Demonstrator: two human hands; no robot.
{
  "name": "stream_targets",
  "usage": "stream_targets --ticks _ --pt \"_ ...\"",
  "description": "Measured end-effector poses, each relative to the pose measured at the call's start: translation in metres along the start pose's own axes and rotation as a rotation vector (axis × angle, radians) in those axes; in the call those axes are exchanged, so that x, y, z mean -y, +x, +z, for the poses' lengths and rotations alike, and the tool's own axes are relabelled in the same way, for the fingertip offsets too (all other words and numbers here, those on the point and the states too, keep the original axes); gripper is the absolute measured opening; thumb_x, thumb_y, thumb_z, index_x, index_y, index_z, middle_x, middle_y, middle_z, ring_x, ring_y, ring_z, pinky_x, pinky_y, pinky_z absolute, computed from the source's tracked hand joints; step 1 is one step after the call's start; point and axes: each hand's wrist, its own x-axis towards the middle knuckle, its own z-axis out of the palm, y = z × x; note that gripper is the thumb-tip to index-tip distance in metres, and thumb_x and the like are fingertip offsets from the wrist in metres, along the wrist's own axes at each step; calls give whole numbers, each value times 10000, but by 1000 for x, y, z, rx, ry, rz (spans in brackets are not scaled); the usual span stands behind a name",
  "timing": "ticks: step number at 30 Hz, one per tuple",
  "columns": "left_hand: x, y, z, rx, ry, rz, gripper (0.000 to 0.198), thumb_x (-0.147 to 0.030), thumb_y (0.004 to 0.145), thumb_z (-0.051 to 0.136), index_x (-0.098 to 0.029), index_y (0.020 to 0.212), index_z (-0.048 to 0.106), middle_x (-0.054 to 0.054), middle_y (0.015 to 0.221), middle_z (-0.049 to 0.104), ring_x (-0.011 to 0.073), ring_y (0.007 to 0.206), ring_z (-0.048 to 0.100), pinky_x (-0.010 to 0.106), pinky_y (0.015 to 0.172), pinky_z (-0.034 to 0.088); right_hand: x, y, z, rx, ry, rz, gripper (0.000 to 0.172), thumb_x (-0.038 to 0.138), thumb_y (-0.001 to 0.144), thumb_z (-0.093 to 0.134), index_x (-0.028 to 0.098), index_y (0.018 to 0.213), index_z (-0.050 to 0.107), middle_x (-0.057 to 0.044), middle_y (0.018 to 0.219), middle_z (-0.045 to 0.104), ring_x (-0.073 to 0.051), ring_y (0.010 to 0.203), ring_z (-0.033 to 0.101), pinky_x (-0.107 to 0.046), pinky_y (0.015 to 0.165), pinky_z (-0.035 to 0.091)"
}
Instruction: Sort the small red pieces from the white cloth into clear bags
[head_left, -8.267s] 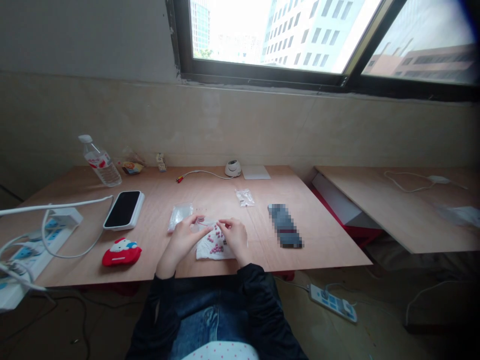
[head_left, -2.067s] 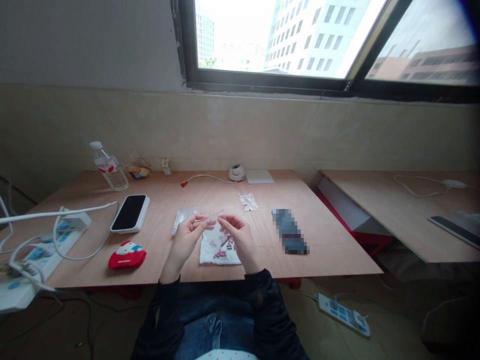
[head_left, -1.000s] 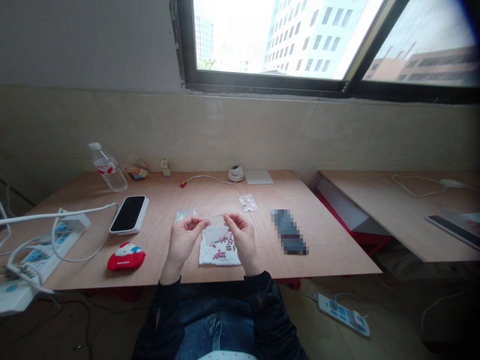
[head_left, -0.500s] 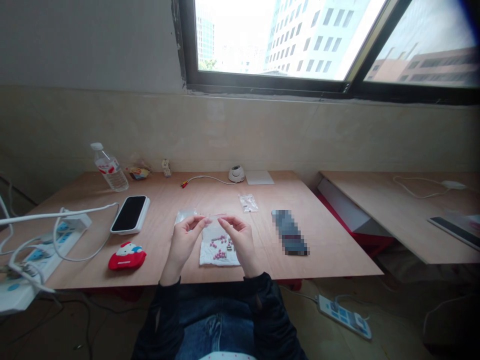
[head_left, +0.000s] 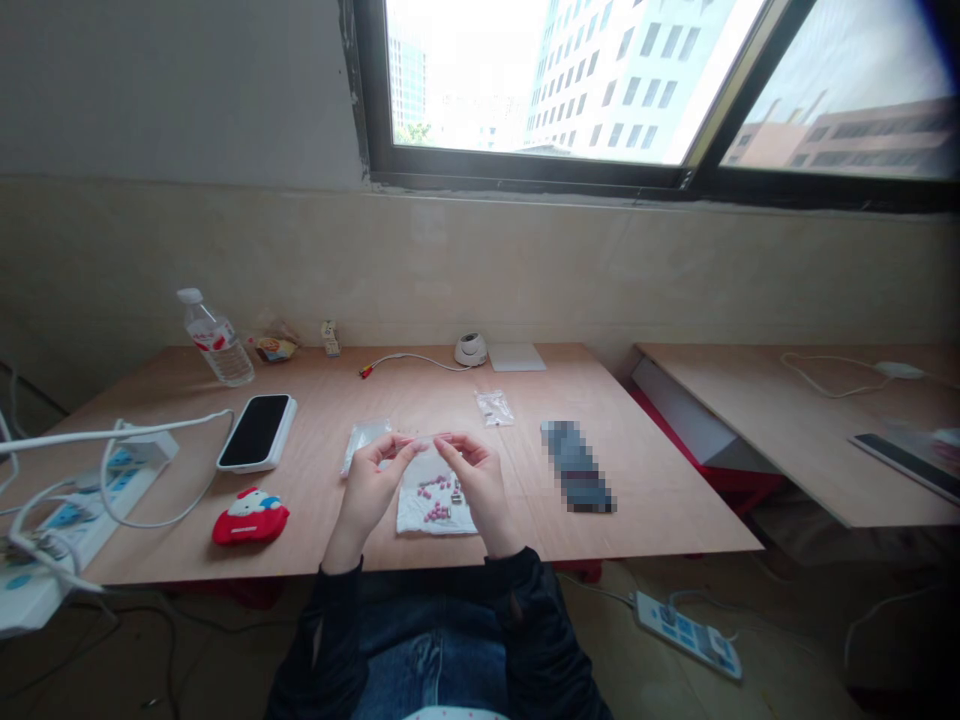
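My left hand (head_left: 373, 484) and my right hand (head_left: 477, 484) are raised over the table's front, fingertips pinched close together. Between them is something thin and pale, too small and faint to name. Below lies a white cloth or sheet (head_left: 412, 515) carrying several pink beads (head_left: 435, 512) and a few small metal-looking pieces (head_left: 456, 492). Part of the sheet is hidden by my right hand. A clear plastic bag (head_left: 365, 440) lies just behind my left hand. Farther back is another small clear bag (head_left: 495, 407) with little pieces inside.
Left on the wooden table (head_left: 322, 400) are a red pouch (head_left: 251, 518), a white-cased device (head_left: 257, 432), a power strip (head_left: 112, 500) with cables and a water bottle (head_left: 217, 340). A pixelated dark object (head_left: 577, 467) lies right. A dome camera (head_left: 471, 350) stands at the back.
My fingertips have come slightly closer together and a little lower. A thin reddish line seen between them earlier is now less visible. The view has shifted slightly.
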Motion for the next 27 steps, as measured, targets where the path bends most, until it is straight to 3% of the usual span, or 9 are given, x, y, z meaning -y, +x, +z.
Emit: stream_targets --ticks 13,27 --pt "-3 -1 -1 -36 72 41 193 -370 744 644 -180 743 675 14 758 693 174 758 623 240 661 479 3 -1 1 1 -13 1 253 416 711 672 173 781 676 -43 750 673 -165 694 602 -275 626 489" --pt "-3 -1 2 -3 30 12 237 -382 737 646 -165 822 688 43 852 704 185 833 622 259 745 474 4 -1 1 17 -5 29 268 429 697 681 174 781 681 -41 757 681 -161 671 605 -260 569 488"
